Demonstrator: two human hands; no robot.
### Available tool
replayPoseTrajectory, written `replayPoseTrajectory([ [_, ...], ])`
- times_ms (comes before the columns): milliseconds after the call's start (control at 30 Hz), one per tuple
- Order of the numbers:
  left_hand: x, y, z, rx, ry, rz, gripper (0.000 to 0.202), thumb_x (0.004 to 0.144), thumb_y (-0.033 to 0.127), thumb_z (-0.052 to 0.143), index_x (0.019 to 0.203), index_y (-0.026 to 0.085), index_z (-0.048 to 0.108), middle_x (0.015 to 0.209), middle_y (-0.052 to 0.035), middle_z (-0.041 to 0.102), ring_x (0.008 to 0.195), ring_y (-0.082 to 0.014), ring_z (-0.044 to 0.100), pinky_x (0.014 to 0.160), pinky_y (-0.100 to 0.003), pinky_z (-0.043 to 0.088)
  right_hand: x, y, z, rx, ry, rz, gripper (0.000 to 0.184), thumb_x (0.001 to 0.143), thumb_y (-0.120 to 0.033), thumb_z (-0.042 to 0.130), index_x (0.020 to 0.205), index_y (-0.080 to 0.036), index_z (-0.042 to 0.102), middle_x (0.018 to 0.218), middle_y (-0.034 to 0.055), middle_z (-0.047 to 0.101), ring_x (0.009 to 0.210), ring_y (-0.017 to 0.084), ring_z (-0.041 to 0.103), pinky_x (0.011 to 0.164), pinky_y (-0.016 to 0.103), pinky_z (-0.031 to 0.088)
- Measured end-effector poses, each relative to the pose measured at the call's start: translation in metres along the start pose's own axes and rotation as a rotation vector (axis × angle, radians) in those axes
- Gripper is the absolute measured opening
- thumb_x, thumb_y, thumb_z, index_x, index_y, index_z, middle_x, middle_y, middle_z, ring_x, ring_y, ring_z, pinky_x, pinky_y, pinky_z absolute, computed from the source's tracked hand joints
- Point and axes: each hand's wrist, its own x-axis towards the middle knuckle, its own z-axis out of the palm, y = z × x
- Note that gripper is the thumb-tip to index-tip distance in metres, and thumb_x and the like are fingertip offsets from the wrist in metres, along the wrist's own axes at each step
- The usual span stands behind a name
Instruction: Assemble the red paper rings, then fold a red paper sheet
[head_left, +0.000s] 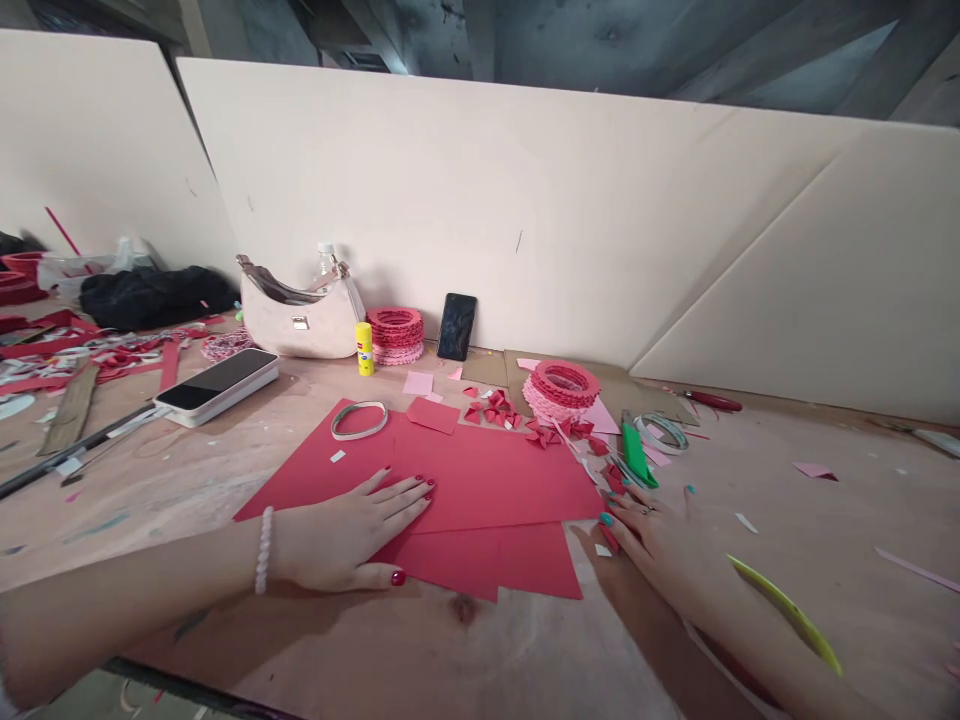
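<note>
My left hand lies flat, fingers stretched out, on overlapping sheets of red paper. At the sheets' right edge, my right hand rests low over the table with thumb and fingers apart. Small folded red paper pieces lie by its fingertips, partly hidden by them. Just beyond is a green-handled cutter. On the red sheets sit a whitish ring and a smaller red paper piece. More red scraps are heaped behind the sheets.
Behind stand stacked red and pink paper rings, a yellow glue stick, a phone and a handbag. A white device lies left. A yellow-green strip is beside my right forearm. White boards close off the back.
</note>
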Motion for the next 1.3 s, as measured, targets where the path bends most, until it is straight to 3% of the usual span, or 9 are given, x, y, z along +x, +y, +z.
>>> replayPoseTrajectory([
  [100, -0.011, 0.002, 0.0, -0.023, 0.031, 0.024, 0.068, 0.09, 0.052, 0.033, 0.144, 0.019, 0.007, 0.147, -0.0111, 0.014, 0.135, -0.0261, 0.017, 0.11, -0.042, 0.011, 0.002, -0.003, -0.001, -0.022, 0.067, -0.028, 0.035, 0.087, -0.029, 0.033, 0.093, -0.023, 0.067, 0.104, 0.0086, 0.067, 0.109, 0.03, 0.053, 0.095, 0.068, 0.018],
  [200, -0.011, 0.002, -0.006, -0.031, 0.054, 0.02, 0.058, 0.091, 0.046, 0.035, 0.141, 0.02, 0.024, 0.145, -0.0093, 0.026, 0.132, -0.0249, 0.026, 0.108, -0.038, 0.02, 0.01, -0.017, -0.013, 0.001, 0.118, -0.083, 0.034, 0.085, -0.03, 0.037, 0.101, -0.019, 0.065, 0.111, 0.0115, 0.064, 0.113, 0.03, 0.05, 0.096, 0.059, 0.028],
  [333, 0.002, -0.017, -0.011, -0.068, 0.229, -0.089, 0.032, 0.091, 0.032, 0.038, 0.118, 0.023, 0.054, 0.13, -0.0039, 0.049, 0.119, -0.0206, 0.045, 0.1, -0.031, 0.033, 0.028, -0.06, -0.041, 0.221, -0.027, -0.313, 0.044, 0.087, -0.03, 0.037, 0.129, -0.023, 0.046, 0.132, 0.0069, 0.049, 0.123, 0.024, 0.041, 0.099, 0.046, 0.034],
  [467, 0.011, -0.048, -0.005, -0.155, 0.347, -0.324, 0.051, 0.079, 0.036, 0.055, 0.126, 0.019, 0.043, 0.129, -0.008, 0.047, 0.117, -0.0254, 0.044, 0.096, -0.037, 0.037, 0.048, -0.112, -0.061, 0.442, -0.229, -0.588, 0.052, 0.087, -0.037, 0.042, 0.138, -0.029, 0.032, 0.143, 0.0022, 0.033, 0.131, 0.022, 0.028, 0.107, 0.042, 0.023],
  [633, 0.012, -0.062, 0.002, -0.394, 0.348, -0.292, 0.063, 0.076, 0.035, 0.057, 0.132, 0.022, 0.033, 0.119, -0.0055, 0.051, 0.108, -0.021, 0.05, 0.09, -0.033, 0.041, 0.07, -0.152, -0.063, 0.566, -0.328, -0.699, 0.052, 0.088, -0.043, 0.04, 0.136, -0.025, 0.036, 0.143, 0.004, 0.034, 0.131, 0.021, 0.027, 0.108, 0.042, 0.02],
  [933, 0.016, -0.07, 0.003, -0.725, 0.299, -0.368, 0.076, 0.074, 0.034, 0.06, 0.138, 0.019, 0.022, 0.084, -0.0001, 0.054, 0.071, -0.0134, 0.055, 0.059, -0.022, 0.042, 0.079, -0.164, -0.05, 0.613, -0.215, -0.682, 0.04, 0.087, -0.033, 0.043, 0.125, -0.023, 0.047, 0.132, 0.0039, 0.046, 0.121, 0.02, 0.036, 0.102, 0.036, 0.029],
  [1033, 0.014, -0.069, 0.003, -0.729, 0.278, -0.344, 0.074, 0.075, 0.035, 0.059, 0.138, 0.019, 0.023, 0.075, 0.0031, 0.052, 0.068, -0.0135, 0.054, 0.058, -0.022, 0.041, 0.079, -0.163, -0.048, 0.621, -0.213, -0.683, 0.04, 0.086, -0.032, 0.044, 0.125, -0.023, 0.047, 0.131, 0.0041, 0.047, 0.121, 0.02, 0.036, 0.101, 0.036, 0.029],
  [1200, 0.011, -0.061, -0.002, -0.579, 0.316, -0.33, 0.062, 0.075, 0.032, 0.057, 0.131, 0.02, 0.035, 0.084, -0.0001, 0.058, 0.072, -0.0151, 0.055, 0.061, -0.024, 0.042, 0.079, -0.164, -0.046, 0.624, -0.209, -0.68, 0.04, 0.085, -0.032, 0.045, 0.124, -0.022, 0.048, 0.131, 0.005, 0.047, 0.12, 0.022, 0.036, 0.102, 0.038, 0.027],
  [1300, 0.011, -0.06, -0.006, -0.523, 0.301, -0.302, 0.034, 0.076, 0.03, 0.056, 0.107, 0.017, 0.055, 0.079, -0.0006, 0.059, 0.067, -0.0146, 0.054, 0.057, -0.023, 0.041, 0.078, -0.166, -0.045, 0.6, -0.205, -0.676, 0.041, 0.085, -0.035, 0.046, 0.124, -0.021, 0.048, 0.13, 0.0068, 0.047, 0.12, 0.023, 0.036, 0.102, 0.04, 0.026],
])
